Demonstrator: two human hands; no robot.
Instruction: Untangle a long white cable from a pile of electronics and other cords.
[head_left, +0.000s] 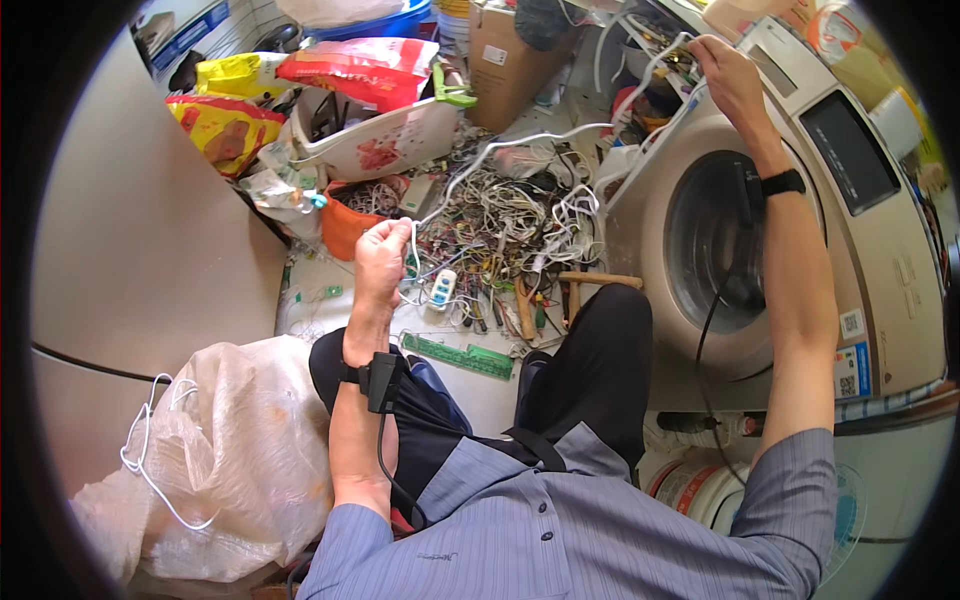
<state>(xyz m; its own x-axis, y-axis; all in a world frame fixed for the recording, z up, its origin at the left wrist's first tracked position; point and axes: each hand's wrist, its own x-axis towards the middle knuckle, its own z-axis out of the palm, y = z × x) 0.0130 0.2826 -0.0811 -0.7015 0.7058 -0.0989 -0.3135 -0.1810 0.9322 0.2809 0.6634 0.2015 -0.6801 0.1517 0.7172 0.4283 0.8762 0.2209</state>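
A white cable (525, 138) runs between my hands above a heap of tangled wires (517, 195) on the floor. My left hand (381, 259) pinches it near an orange bag (346, 229), and a short length hangs below the fingers. My right hand (724, 71) is raised at the washing machine's upper edge, its fingers closed on the cable. Below my left hand lie a white power strip with blue sockets (443, 289) and a long green circuit board (457, 355). Tools with wooden handles (525, 307) lie at the near edge of the heap.
A front-loading washing machine (637, 247) stands at the right and a large smooth panel (150, 225) at the left. A white bin (382, 146) and a cardboard box (514, 67) stand beyond the heap. A woven plastic sack (240, 450) with white cord on it sits at the lower left.
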